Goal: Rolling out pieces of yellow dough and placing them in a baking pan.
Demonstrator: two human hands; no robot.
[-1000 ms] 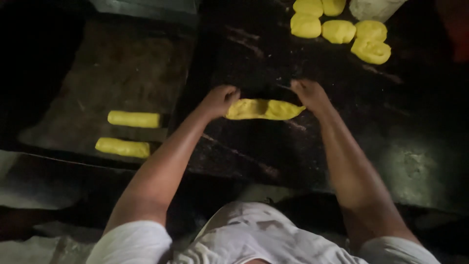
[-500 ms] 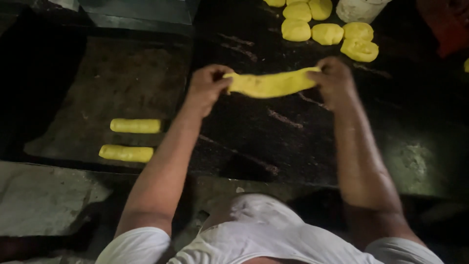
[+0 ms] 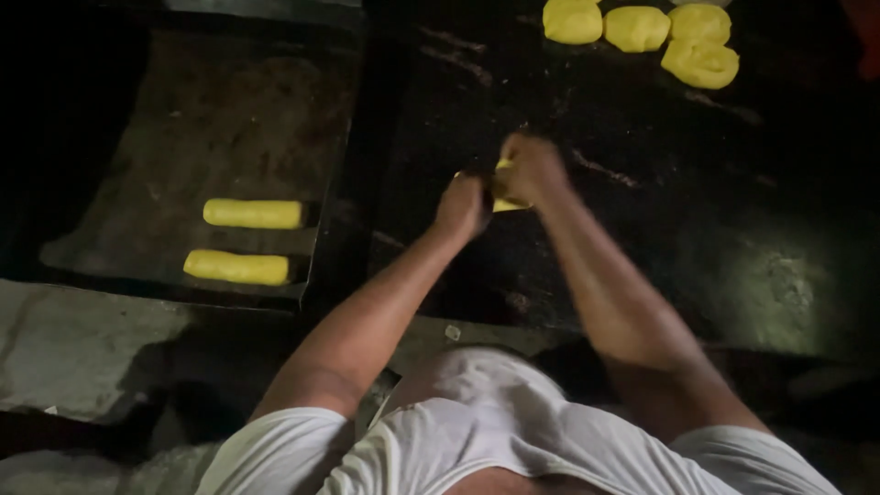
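From the head view, the left hand (image 3: 463, 206) and right hand (image 3: 530, 170) meet, pinching a soft yellow dough piece (image 3: 504, 200) between them over the dark counter (image 3: 642, 229). Squeezed unevenly, it could tear. Far right lie round yellow dough balls (image 3: 642, 32); left, a dark metal tray (image 3: 229, 119) holds two yellow dough logs (image 3: 246, 240) beside bare room.

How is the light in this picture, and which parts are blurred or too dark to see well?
Head view: dim light, with deep shadow over the dark worktop. The yellow dough piece is mostly hidden between the left hand and right hand, both slightly motion-blurred. The two dough logs on the tray and the dough balls stand out brightly. A pale sheen shows at right.
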